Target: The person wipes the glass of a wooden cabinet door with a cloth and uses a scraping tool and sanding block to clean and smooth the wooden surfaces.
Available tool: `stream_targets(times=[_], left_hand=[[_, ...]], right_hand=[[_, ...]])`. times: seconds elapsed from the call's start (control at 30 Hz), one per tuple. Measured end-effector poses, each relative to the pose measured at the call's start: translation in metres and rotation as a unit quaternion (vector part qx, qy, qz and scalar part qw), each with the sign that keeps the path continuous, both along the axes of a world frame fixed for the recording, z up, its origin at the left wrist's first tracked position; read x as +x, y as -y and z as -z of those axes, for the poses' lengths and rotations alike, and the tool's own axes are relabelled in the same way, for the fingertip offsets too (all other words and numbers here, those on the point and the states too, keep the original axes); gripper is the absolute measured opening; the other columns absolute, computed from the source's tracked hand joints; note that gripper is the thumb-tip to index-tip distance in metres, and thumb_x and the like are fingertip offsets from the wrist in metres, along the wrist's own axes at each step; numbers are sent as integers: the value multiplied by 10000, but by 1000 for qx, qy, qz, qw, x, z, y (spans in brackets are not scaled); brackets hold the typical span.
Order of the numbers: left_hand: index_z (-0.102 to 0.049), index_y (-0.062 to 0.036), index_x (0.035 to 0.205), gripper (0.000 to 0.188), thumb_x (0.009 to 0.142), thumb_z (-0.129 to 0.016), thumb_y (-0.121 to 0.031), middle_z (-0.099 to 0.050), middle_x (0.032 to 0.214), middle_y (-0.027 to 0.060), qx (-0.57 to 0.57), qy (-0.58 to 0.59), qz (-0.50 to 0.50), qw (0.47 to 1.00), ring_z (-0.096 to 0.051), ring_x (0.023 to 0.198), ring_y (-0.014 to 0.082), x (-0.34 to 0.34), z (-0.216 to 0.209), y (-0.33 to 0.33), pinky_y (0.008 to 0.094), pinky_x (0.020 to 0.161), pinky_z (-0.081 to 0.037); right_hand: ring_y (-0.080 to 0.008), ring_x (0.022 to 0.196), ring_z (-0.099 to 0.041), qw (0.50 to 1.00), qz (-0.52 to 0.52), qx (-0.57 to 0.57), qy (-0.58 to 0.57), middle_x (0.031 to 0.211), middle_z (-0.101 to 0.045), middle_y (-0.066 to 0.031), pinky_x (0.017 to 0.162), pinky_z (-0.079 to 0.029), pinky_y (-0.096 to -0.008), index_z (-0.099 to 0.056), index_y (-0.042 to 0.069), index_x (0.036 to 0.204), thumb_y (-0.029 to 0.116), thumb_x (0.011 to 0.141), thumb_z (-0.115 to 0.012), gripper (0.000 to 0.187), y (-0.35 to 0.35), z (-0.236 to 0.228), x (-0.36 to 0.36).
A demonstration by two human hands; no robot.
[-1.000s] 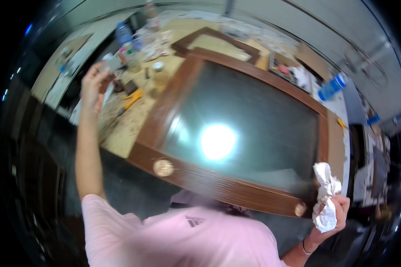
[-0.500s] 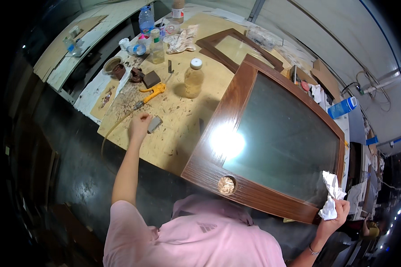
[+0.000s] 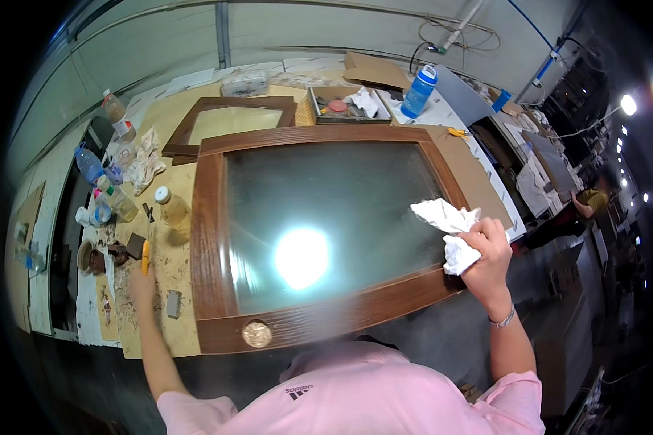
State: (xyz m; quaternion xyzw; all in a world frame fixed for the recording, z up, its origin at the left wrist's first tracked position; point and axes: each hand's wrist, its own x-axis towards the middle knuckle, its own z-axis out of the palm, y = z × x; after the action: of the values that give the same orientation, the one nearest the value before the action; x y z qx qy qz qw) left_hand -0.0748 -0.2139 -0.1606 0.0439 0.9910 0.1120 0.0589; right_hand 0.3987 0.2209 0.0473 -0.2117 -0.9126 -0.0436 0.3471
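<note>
A dark brown wooden framed glass panel [image 3: 341, 217] lies in front of me, with bright lamp glare on the glass. My right hand [image 3: 488, 250] is closed around a crumpled white cloth or paper [image 3: 448, 217], above the frame's right side. On the left, my left hand [image 3: 142, 287] is closed around the lower part of a yellow air blow gun [image 3: 146, 255]; its fingers are partly hidden. Beside that hand lie a dark block [image 3: 136, 245] and a grey block [image 3: 173, 304]. A round hole with a crinkled gold-coloured filling [image 3: 257, 334] sits in the frame's near left corner.
A capped bottle of yellowish liquid [image 3: 172, 209] stands close to the panel's left edge. Several more bottles and a rag [image 3: 145, 161] are farther left. Behind lie a smaller frame [image 3: 228, 109], a tray of odds and ends [image 3: 350, 116] and a blue bottle [image 3: 419, 92]. Another person [image 3: 591, 203] is at far right.
My view has swung to the right. My left hand has moved from beside the hose onto the blow gun. My right hand has lifted the white cloth or paper farther up along the panel's right side.
</note>
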Motion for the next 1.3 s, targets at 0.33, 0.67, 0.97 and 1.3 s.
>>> stream_targets(times=[0.33, 0.67, 0.97, 1.3], left_hand=[[-419, 25, 1413, 467, 963, -538, 2, -593, 1256, 100, 407, -202, 276, 847, -590, 1132, 206, 217, -190, 32, 346, 1044, -426], [-619, -44, 1009, 384, 707, -809, -186, -650, 824, 150, 22, -161, 303, 939, -610, 686, 375, 391, -258, -111, 414, 622, -456], [-624, -51, 1028, 369, 723, -804, -157, -644, 808, 184, 2, -184, 236, 954, -614, 709, 416, 434, -267, -122, 456, 614, -472], [-618, -33, 1062, 460, 720, -836, -248, -679, 822, 122, 37, -57, 398, 915, -671, 695, 297, 478, -223, -127, 384, 620, -500]], right_hand=[[-240, 833, -580, 983, -138, 96, 77, 898, -643, 3, 700, -478, -364, -723, 148, 831, -16, 601, -656, 290, -76, -7, -14], [-260, 823, -578, 954, -240, 158, 80, 763, -589, -51, 757, -453, -410, -633, 85, 669, 165, 678, -685, 96, -101, 15, -32], [-271, 858, -578, 935, -335, 69, 96, 820, -607, -63, 765, -457, -402, -662, 83, 734, 192, 598, -762, 202, -96, 4, -7], [-255, 908, -558, 909, -296, 199, 214, 894, -552, -81, 777, -435, -419, -616, 42, 903, 164, 688, -703, 262, -49, -6, 48]])
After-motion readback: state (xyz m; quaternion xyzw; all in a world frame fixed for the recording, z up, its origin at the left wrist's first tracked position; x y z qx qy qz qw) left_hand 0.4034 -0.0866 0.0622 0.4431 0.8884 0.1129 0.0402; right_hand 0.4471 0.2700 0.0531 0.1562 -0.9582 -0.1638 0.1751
